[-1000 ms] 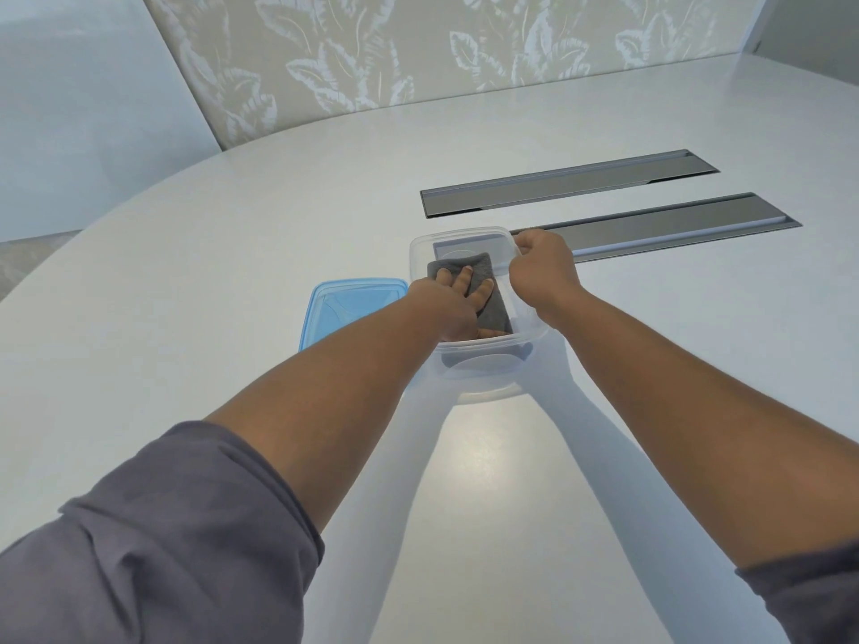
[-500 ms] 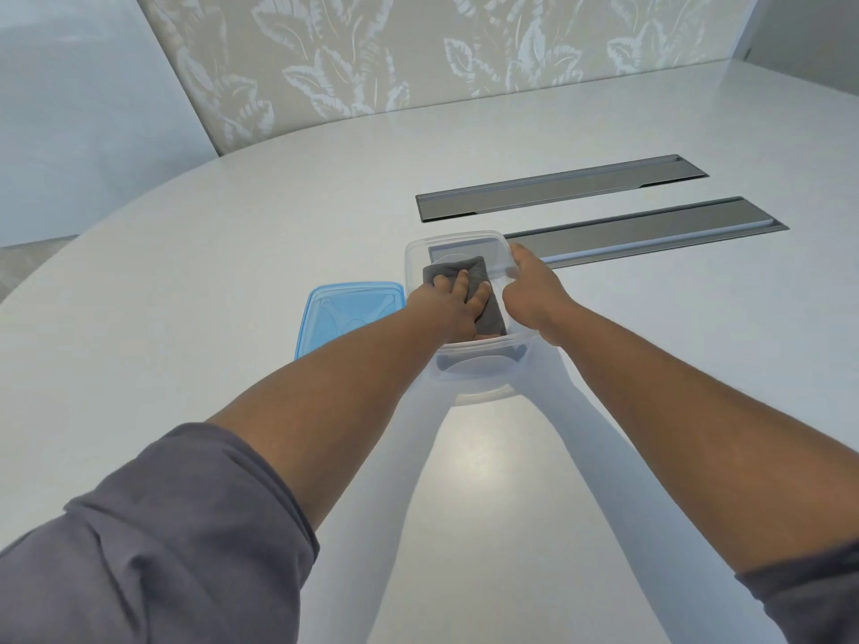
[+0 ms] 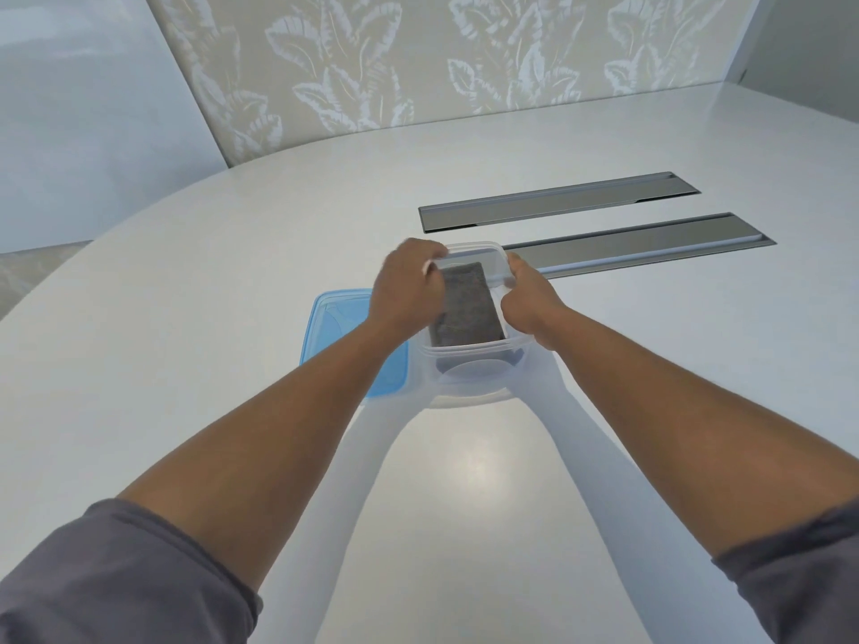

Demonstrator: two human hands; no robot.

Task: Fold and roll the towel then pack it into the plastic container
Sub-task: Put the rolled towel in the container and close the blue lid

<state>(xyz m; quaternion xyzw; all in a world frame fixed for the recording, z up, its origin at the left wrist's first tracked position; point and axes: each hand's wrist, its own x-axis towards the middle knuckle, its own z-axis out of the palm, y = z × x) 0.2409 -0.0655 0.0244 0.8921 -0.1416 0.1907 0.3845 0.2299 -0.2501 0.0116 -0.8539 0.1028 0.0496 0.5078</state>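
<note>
- The towel — grey, folded into a compact block — lies inside the clear container, along its length, its near end against the near wall.
- The container sits on the white table, its far end just in front of the nearer of two grey slots set into the tabletop.
- The left hand grips the container's left rim, fingers curled over the far-left corner; the palm side touches the towel's left edge.
- The right hand is closed on the right rim, fingers wrapped over the edge near the far-right corner.
- A blue lid lies flat on the table just left of the container, partly hidden under the left forearm.
- Both forearms are bare, with grey sleeves pushed up at the bottom of the view.
- Behind the table stands a leaf-patterned panel.
</note>
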